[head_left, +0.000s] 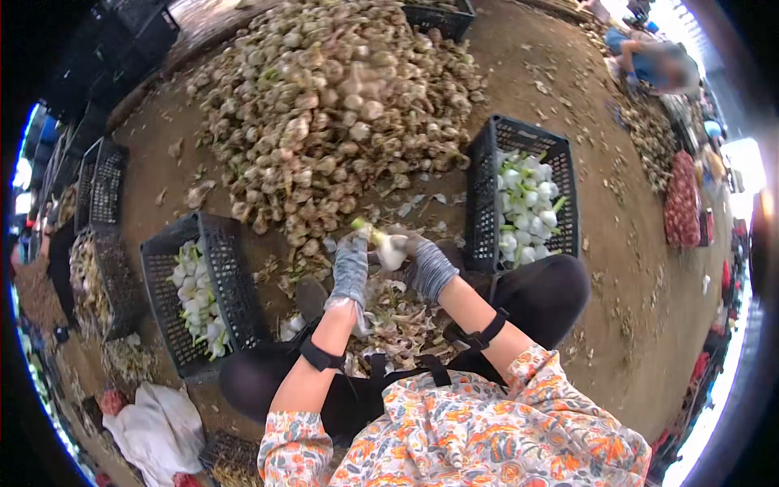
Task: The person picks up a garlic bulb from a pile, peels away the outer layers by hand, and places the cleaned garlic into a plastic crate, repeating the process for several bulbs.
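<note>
Garlic (392, 255): round white bulb, pale green stem (362, 225), between the hands.
Left hand (351, 253): gloved, grasping the stem.
Right hand (423, 261): gloved, grasping the bulb.

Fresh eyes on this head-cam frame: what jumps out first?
The big heap of brownish garlic across the upper middle. Then the white bulb at centre, held between the gloved left hand and right hand. A left crate and right crate, both black, flank them, holding more white bulbs.
</note>
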{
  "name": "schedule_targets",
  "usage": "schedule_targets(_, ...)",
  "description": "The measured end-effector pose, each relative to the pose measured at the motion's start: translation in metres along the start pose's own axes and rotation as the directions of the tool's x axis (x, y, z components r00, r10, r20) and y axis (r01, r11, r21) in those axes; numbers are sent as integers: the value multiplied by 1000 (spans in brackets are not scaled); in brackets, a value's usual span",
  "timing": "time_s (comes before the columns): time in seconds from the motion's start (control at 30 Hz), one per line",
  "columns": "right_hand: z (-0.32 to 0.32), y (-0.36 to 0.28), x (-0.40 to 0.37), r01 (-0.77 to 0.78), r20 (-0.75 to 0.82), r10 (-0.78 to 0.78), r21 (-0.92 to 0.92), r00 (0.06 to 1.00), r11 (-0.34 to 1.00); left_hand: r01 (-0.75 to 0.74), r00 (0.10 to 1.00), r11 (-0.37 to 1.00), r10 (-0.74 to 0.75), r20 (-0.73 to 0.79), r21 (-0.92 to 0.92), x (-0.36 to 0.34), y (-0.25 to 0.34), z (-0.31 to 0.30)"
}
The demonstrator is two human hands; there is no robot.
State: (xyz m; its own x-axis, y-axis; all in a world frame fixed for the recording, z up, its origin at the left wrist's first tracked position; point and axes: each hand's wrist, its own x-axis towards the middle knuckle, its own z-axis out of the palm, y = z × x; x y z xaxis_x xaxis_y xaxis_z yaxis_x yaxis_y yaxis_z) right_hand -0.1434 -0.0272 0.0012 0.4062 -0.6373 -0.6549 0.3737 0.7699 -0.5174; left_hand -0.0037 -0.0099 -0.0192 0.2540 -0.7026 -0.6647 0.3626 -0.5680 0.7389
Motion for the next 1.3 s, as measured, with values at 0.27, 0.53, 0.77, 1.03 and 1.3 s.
schedule_targets(0.27, -125, -38, -5, 671, -471, -481, 571, 739, 473, 146, 975, 953, -92, 204, -264, -20, -23, -4)
schedule_targets(0.53, -87, -19, 171, 309, -359, -465, -413, 809, 857, 207, 975, 934, -172, 140, -291, -23, -2, -1)
schedule_targets(0.77, 15, 4, 293, 171, 314, -590, -943, 744, -287, -8, 999, 984, 0, -45, -177, -7, -1, -14)
schedule_targets(1.03, 74, -7, 297, 0, 158, -296, -883, 942, -469, 17, 989, 991, -36, -142, -133, -15, 11, -17)
schedule_targets(1.3, 1, -17, 273, 257, 175, -547, -963, 819, 76, -49, 994, 968, 24, -106, -245, -18, 28, -22)
